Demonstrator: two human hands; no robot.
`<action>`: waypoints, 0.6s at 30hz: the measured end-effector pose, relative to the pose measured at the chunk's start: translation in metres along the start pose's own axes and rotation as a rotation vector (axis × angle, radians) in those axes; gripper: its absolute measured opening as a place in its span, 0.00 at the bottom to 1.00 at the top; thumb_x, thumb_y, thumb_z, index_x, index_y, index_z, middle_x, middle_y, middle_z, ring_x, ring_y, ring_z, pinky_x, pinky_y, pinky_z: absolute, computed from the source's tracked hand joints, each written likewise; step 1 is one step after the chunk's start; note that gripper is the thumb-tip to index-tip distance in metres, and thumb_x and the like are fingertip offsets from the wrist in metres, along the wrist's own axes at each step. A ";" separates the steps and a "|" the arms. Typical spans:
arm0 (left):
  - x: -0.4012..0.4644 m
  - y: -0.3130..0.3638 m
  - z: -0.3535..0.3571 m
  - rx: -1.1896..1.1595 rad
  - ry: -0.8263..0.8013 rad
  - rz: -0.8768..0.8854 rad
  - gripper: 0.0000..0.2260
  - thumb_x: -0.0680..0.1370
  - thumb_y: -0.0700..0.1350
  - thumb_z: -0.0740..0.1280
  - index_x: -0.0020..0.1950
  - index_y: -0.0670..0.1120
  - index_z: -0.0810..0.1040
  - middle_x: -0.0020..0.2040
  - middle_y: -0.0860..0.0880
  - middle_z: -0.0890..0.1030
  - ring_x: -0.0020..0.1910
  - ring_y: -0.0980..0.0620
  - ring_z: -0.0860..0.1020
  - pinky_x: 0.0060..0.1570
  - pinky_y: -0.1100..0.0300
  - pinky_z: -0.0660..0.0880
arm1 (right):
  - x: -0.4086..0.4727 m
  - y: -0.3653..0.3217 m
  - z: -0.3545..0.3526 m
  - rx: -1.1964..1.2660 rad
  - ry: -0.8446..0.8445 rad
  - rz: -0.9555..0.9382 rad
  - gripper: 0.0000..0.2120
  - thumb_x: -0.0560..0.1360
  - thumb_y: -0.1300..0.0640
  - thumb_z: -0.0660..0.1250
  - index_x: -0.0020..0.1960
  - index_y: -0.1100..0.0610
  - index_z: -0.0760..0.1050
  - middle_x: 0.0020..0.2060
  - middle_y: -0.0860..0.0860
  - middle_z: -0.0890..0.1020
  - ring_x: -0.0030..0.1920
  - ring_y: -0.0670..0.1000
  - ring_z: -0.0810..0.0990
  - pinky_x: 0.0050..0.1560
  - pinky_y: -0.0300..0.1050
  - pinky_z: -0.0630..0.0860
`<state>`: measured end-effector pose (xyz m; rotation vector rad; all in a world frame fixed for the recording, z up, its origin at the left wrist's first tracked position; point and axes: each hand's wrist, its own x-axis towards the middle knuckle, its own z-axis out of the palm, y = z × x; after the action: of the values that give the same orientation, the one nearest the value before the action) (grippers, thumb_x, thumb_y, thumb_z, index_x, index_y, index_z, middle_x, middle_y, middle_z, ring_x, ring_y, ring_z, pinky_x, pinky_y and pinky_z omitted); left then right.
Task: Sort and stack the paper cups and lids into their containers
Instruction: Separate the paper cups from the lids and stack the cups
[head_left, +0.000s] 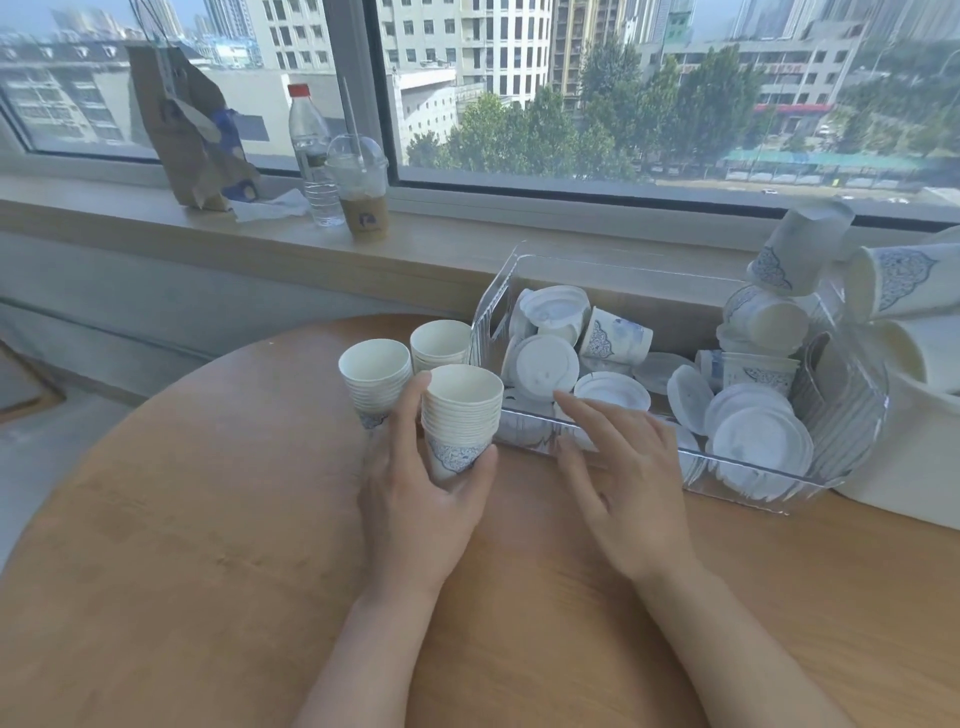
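Observation:
My left hand (423, 499) grips a stack of white paper cups with blue patterns (460, 415), thumb and fingers curled round its lower part. Two more cup stacks stand on the table behind it, one to the left (375, 382) and one further back (439, 345). My right hand (621, 467) hovers with straight fingers at the front wall of a clear plastic bin (753, 486). The bin holds several white lids (540, 366) and loose cups (615, 338).
A white container (904, 478) at the far right holds large cups tipped over each other (893, 280). The windowsill behind carries a brown paper bag (192, 135), a water bottle (311, 150) and an iced drink cup (361, 187). The round wooden table (208, 545) spreads below.

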<state>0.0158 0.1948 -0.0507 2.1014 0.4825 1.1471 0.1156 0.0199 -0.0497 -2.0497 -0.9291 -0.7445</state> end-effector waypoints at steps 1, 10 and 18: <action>0.001 -0.001 0.000 -0.005 0.006 -0.016 0.40 0.70 0.48 0.82 0.78 0.57 0.67 0.64 0.50 0.81 0.60 0.45 0.80 0.57 0.45 0.80 | 0.000 0.002 0.000 -0.006 0.000 0.013 0.17 0.83 0.51 0.63 0.70 0.50 0.79 0.60 0.43 0.82 0.62 0.45 0.78 0.68 0.38 0.61; 0.006 -0.008 0.000 0.009 0.029 -0.037 0.39 0.71 0.46 0.81 0.79 0.55 0.67 0.65 0.49 0.77 0.57 0.46 0.81 0.51 0.45 0.82 | -0.001 0.009 0.004 -0.023 -0.019 0.050 0.17 0.82 0.49 0.63 0.69 0.47 0.78 0.57 0.39 0.80 0.60 0.45 0.79 0.65 0.40 0.63; 0.009 -0.012 -0.005 0.053 0.059 -0.077 0.41 0.71 0.44 0.80 0.81 0.53 0.66 0.64 0.51 0.75 0.59 0.43 0.81 0.54 0.43 0.81 | -0.002 0.008 0.005 -0.033 -0.025 0.059 0.16 0.82 0.50 0.65 0.69 0.47 0.78 0.56 0.39 0.81 0.58 0.44 0.79 0.65 0.37 0.62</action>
<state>0.0165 0.2102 -0.0518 2.0795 0.6226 1.1661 0.1220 0.0195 -0.0568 -2.1106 -0.8711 -0.7084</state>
